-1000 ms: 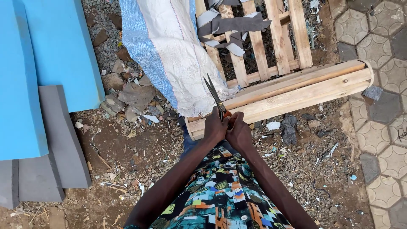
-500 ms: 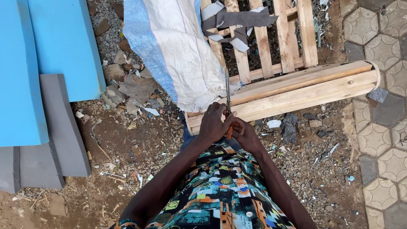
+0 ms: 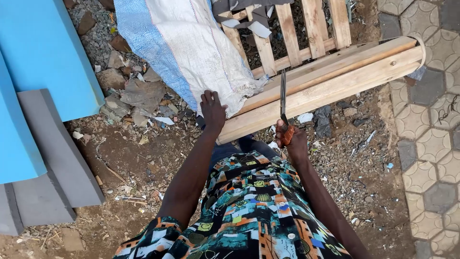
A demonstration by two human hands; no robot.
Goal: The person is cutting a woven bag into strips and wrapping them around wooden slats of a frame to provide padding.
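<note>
Scissors (image 3: 283, 103), long, dark steel blades with a reddish-brown handle: gripped at the handle in the closed right hand (image 3: 290, 136), blades closed and pointing away, laid over the pale wooden beam (image 3: 330, 79) of a slatted timber frame. Judged stiff, sharp at the tip, moderately light; best held by the handle loops only, never along the blades.

Sack (image 3: 191, 48), white woven plastic with a blue-striped edge: draped over the frame just ahead of the left hand (image 3: 212, 111). Judged light, limp, slightly slippery; best taken by pinching its loose lower edge.

Left hand: fingers spread flat, resting at the sack's lower edge and the beam, nothing enclosed.

Foam slabs (image 3: 38, 96), blue and grey: well to the left of the left hand.

Change from half a second ago: both hands were then joined around the scissors handle; the left hand has since been moved off to the sack, and the scissors are held by the right alone.
</note>
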